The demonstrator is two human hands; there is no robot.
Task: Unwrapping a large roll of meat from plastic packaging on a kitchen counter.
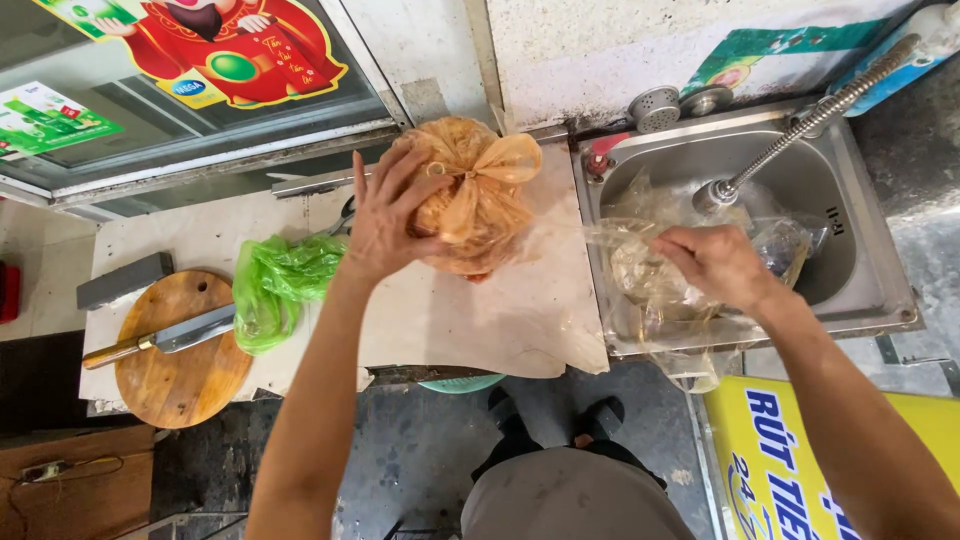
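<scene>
The left hand (385, 225) lay spread against the near side of a tied orange plastic bag (470, 195), its grip wide, with fingers splayed over the bag's bulging face and the palm pressed to it. The bag stood upright on the pale surface (480, 320), its knotted ears pointing toward 12 o'clock, just at the left of the steel sink (860, 290).

The right hand (720, 265) reached into the sink at about 3 o'clock from the orange bag, its grip narrowed, fingers curled onto a crumpled clear plastic bag (640, 280) that draped over the sink's near rim; what the clear bag held could not be told. A flexible metal faucet hose (820, 115) ran down from 1 o'clock to its head just above that hand. Two round metal strainers (655, 108) sat on the sink's back ledge.

At 9 o'clock from the orange bag lay a scrunched green plastic bag (280, 290), touching the edge of a round wooden cutting board (180, 370). A cleaver (165, 338) with a wooden handle rested across the board. A dark rectangular block (125, 280) lay beyond the board.
</scene>
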